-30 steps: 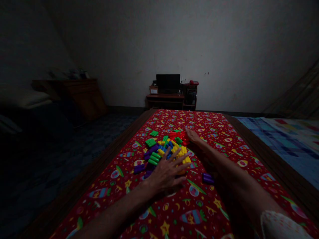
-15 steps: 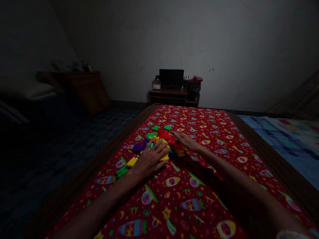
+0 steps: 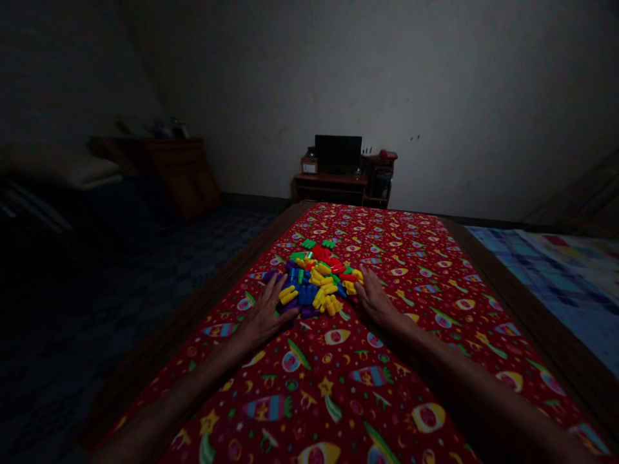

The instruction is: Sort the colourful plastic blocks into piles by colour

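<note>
A loose pile of plastic toy blocks in yellow, blue, red, green and purple lies on a red patterned cloth. My left hand rests at the pile's left side, fingers extended, thumb apart, by a yellow block and purple ones. On the right side, my right hand lies with fingers stretched out, its fingertips close to or touching yellow blocks. Neither hand grasps a block. Two green blocks sit at the pile's far end.
The cloth covers a long surface with brown edges. Beyond stands a desk with a dark monitor. A wooden cabinet is at the left, and blue checked fabric lies at the right.
My left hand has slid off the pile's top to its left side. My right hand has come nearer along the right side. The blocks are gathered closer together.
</note>
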